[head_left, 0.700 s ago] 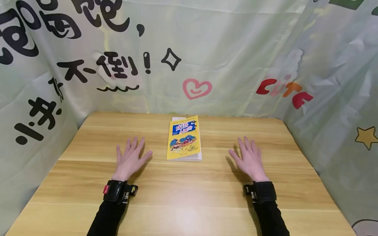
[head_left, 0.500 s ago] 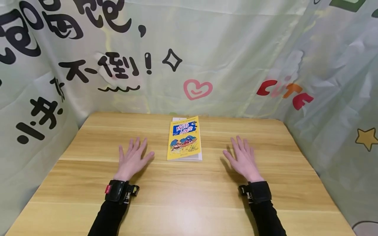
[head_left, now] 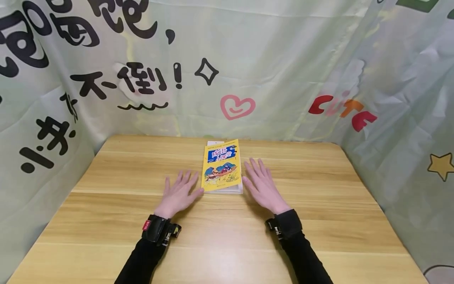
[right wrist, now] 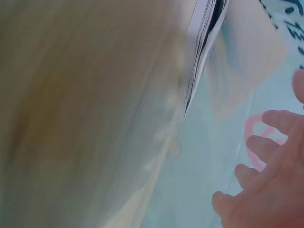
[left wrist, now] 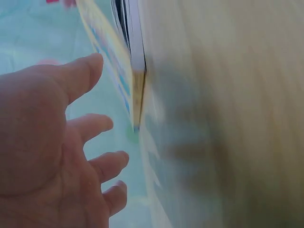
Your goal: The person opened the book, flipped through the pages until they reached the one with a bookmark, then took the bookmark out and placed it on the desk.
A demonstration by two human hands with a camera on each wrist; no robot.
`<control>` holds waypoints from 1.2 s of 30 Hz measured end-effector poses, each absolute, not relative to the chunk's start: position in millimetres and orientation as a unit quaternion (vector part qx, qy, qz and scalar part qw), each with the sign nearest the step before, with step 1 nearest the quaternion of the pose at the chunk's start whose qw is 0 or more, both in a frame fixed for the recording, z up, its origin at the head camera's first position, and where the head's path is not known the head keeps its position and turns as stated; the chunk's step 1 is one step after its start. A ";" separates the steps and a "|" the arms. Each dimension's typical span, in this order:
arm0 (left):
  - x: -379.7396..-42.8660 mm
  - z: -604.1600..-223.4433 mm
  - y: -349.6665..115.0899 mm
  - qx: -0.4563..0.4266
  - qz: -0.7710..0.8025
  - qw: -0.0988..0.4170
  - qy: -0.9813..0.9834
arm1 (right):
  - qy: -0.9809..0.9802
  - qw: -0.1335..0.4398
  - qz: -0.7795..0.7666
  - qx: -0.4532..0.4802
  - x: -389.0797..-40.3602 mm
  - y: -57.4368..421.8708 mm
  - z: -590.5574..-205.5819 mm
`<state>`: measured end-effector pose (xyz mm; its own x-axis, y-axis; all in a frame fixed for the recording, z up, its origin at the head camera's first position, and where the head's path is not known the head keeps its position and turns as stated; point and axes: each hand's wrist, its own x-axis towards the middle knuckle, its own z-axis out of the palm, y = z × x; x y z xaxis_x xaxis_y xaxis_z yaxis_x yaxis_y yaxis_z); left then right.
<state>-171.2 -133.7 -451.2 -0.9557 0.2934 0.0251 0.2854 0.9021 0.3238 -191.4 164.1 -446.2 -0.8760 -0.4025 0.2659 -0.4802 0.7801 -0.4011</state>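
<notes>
A yellow-covered paperback book (head_left: 220, 167) lies near the back middle of the table, its front cover lifted a little at the right side. White pages (right wrist: 202, 42) show under the raised cover in the right wrist view. My left hand (head_left: 178, 194) is spread just left of the book, thumb tip by its lower left corner. On the other side my right hand (head_left: 263, 185) is spread with its fingertips close to the book's right edge. Neither hand holds anything. The left wrist view shows the book's spine (left wrist: 138, 95) beyond my fingers.
The wooden table (head_left: 220, 244) reaches back to a printed cloth curtain (head_left: 283, 71) hung behind it and along both sides. A white tab or card (head_left: 214, 143) sticks out past the book's top edge. Both wrists carry black straps with small cameras.
Both hands have moved inward toward the book, the left one to the right and the right one to the left. The book has stayed where it was.
</notes>
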 end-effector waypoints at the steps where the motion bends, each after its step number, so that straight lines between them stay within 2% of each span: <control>1: -171.8 -450.7 -128.5 0.157 0.165 0.017 0.974 | -0.938 0.085 0.233 0.243 -192.5 159.3 -446.6; 8: -176.4 -448.3 -98.2 0.193 0.167 0.069 0.964 | -0.940 0.045 0.214 0.261 -199.2 137.1 -446.7; 15: -180.2 -449.9 -85.2 0.211 0.180 0.091 0.957 | -0.944 -0.070 0.168 0.277 -200.5 135.6 -447.8; 18: -181.0 -449.9 -83.4 0.220 0.181 0.091 0.954 | -0.940 -0.098 0.165 0.281 -198.7 138.1 -445.9; 29: -157.6 -443.7 -71.2 0.261 0.134 0.056 0.954 | -0.942 -0.089 0.157 0.284 -179.6 154.5 -435.8; 36: -141.2 -443.6 -61.7 0.289 0.133 0.033 0.947 | -0.943 -0.104 0.160 0.272 -162.3 164.3 -427.9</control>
<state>-141.2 -61.7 -443.6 -0.8307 0.5565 0.0149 0.5391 0.7975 0.2708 -162.3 164.3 -427.9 -0.8301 -0.5470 -0.1083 -0.4804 0.8002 -0.3590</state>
